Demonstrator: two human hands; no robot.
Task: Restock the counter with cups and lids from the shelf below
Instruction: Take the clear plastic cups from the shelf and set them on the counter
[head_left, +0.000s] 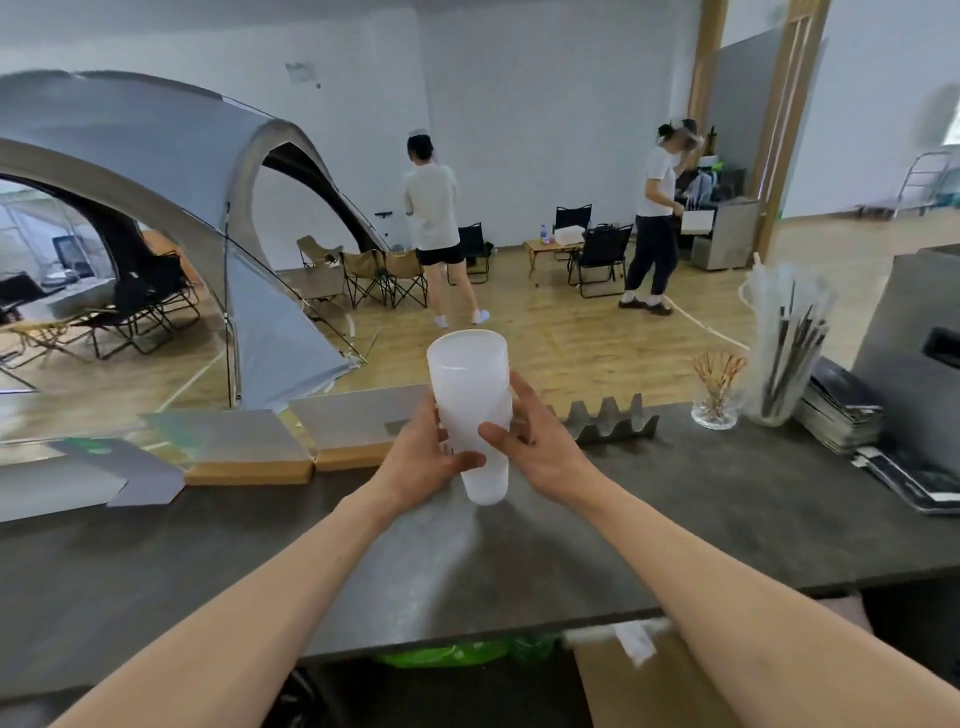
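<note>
A stack of frosted clear plastic cups (470, 379) is upright over the middle of the dark grey counter (519, 551), its bottom touching or just above the surface. My left hand (421, 457) grips the stack's lower left side. My right hand (535, 436) wraps the right side, thumb across the front. No lids are visible. Below the counter's near edge, a green bag (447, 653) and a cardboard box (639, 680) show on the shelf.
At the counter's far edge lie flat boxes (249, 452) and a grey pulp cup carrier (613, 418). To the right stand a small glass of stirrers (716, 400), a tall jar of straws (784, 353), stacked dark packets (841, 410) and a grey machine (914, 364). Beyond are a tent, chairs, two people.
</note>
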